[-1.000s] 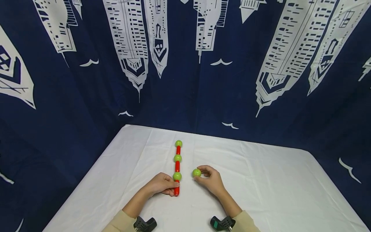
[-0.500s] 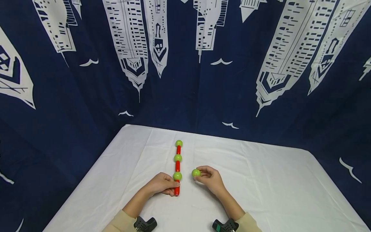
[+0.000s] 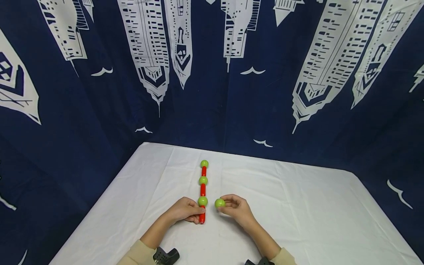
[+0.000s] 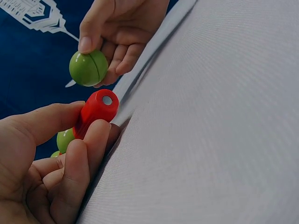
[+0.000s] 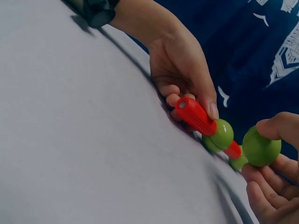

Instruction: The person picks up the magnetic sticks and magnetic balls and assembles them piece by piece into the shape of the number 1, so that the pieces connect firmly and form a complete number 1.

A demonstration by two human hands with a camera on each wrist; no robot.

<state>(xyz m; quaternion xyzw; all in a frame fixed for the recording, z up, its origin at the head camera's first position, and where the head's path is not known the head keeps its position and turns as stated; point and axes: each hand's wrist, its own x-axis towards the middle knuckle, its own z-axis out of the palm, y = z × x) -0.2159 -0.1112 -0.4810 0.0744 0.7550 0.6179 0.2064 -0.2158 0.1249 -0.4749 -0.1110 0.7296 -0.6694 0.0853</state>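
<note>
A straight chain of red rods and green balls runs away from me on the white table. My left hand (image 3: 185,210) pinches its nearest red rod (image 4: 98,109) between thumb and fingers. That rod's free end shows a round silvery spot, seen in the left wrist view. Joined to its other end is a green ball (image 3: 202,201), with further rods and balls beyond. My right hand (image 3: 237,210) pinches a loose green ball (image 5: 261,146) by its fingertips. In the head view this ball sits just right of the chain, apart from it. A seam line circles the ball.
White cloth covers the table (image 3: 298,206). Behind it hangs a dark blue curtain (image 3: 212,110) printed with white buildings and birds. A dark device (image 3: 166,255) is strapped at the left wrist, and another (image 3: 260,261) at the right.
My right hand has brought the loose green ball left and a little nearer to me, closer to the chain. The left hand and the chain have stayed in place.
</note>
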